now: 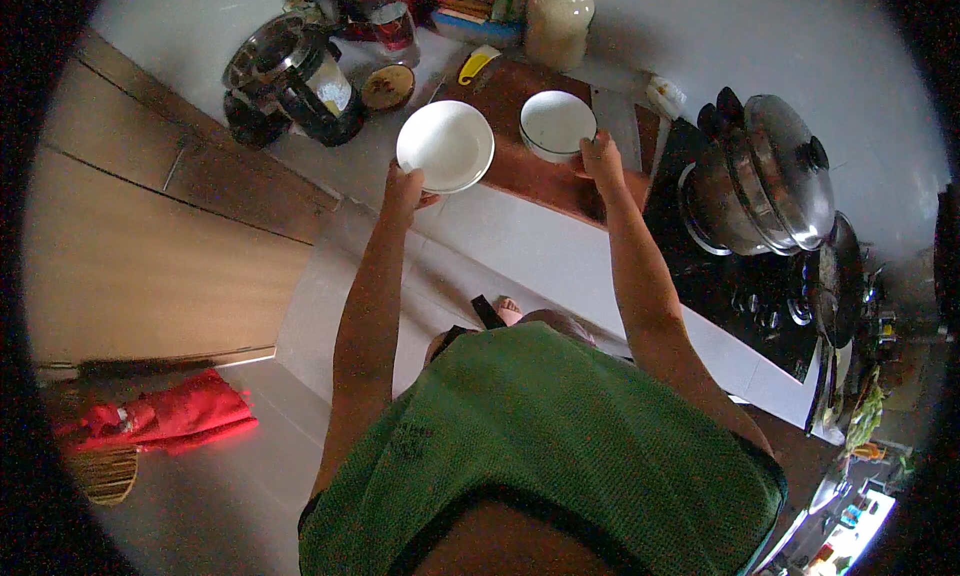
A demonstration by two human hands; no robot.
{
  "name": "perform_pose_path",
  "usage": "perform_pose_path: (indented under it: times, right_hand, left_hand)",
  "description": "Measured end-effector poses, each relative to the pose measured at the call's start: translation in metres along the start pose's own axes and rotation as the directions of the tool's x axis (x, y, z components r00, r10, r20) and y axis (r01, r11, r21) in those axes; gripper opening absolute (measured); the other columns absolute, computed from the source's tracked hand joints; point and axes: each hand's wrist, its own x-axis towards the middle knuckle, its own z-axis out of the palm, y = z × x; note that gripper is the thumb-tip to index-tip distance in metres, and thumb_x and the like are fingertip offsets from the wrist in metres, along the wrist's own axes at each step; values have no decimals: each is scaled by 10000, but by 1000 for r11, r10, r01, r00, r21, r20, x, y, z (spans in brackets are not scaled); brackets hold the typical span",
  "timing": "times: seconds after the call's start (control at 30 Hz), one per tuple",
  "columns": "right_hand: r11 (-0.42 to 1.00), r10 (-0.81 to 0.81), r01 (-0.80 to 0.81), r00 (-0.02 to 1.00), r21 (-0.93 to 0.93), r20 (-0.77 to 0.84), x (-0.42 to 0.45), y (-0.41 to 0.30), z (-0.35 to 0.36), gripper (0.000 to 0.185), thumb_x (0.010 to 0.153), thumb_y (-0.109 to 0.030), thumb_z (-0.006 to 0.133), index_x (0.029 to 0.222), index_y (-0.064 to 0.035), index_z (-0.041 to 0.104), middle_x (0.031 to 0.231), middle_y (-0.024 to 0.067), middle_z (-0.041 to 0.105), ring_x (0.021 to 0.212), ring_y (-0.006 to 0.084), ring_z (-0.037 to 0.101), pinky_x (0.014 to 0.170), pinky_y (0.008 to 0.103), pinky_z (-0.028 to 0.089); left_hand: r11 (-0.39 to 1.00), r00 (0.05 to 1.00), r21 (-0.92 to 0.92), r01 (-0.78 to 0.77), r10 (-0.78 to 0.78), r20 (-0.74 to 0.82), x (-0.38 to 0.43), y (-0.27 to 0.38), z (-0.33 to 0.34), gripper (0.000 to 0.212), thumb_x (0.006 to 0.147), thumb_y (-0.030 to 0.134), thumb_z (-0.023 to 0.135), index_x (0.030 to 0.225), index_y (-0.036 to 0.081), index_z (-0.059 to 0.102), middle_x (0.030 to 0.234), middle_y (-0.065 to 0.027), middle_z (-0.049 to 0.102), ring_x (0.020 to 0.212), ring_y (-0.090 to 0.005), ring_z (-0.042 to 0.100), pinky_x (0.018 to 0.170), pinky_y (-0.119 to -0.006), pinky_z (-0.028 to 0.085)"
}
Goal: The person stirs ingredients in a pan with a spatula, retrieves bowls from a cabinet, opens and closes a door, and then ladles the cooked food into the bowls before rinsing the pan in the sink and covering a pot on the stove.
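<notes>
In my left hand [406, 191] is a white bowl [447, 147], gripped at its near rim with the thumb over the edge. A second rim line shows at its lower right, so it may be more than one bowl stacked. My right hand [600, 159] grips another white bowl [558, 125] with a dark rim line, by its right side. Both bowls look bare inside. Beneath them lies a brown board [517, 172] on the white counter; whether the right bowl touches it I cannot tell.
A yellow-handled peeler or small tool [478, 65] lies at the board's far edge. Behind stand a glass jar [559, 24] and a drinking glass [394, 35]. An electric kettle or pot [296, 80] is at left. At right a steel steamer pot [765, 178] sits on the black cooktop [694, 276], beside a frying pan [836, 291].
</notes>
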Motion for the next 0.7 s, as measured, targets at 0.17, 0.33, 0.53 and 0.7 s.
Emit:
perform_pose_path:
  times: [0.17,0.33,0.53,0.7]
  right_hand:
    - [999,17,-16,999,-47,27,70,-3,24,399,777,-218,524,1082,32,469,956,178,569,782,212,601,568,307,479]
    - [987,-158,155,981,-36,-115,96,-5,49,393,800,-314,533,1010,18,530,811,125,596,659,183,602,568,300,468]
    - [991,76,-71,996,-115,41,26,-83,53,424,802,-415,551,880,0,586,644,102,605,609,169,606,549,305,470]
    - [875,-72,167,973,-454,220,-11,-157,76,542,750,-419,579,1097,-19,460,885,148,622,813,318,601,700,422,475]
  left_hand:
    - [998,998,8,55,-56,16,48,-1,9,506,726,76,426,1213,46,292,1059,-179,491,773,-270,600,594,-351,559]
    - [997,994,-45,70,-66,87,78,-3,9,488,738,76,432,1200,31,280,1056,-186,491,784,-275,602,590,-352,560]
    - [989,974,43,141,-146,172,96,3,5,469,762,90,446,1194,17,277,1062,-201,487,718,-283,616,543,-308,566]
    - [995,953,59,83,-97,288,119,-8,3,450,774,60,439,1194,6,287,1069,-216,483,728,-289,622,515,-301,570]
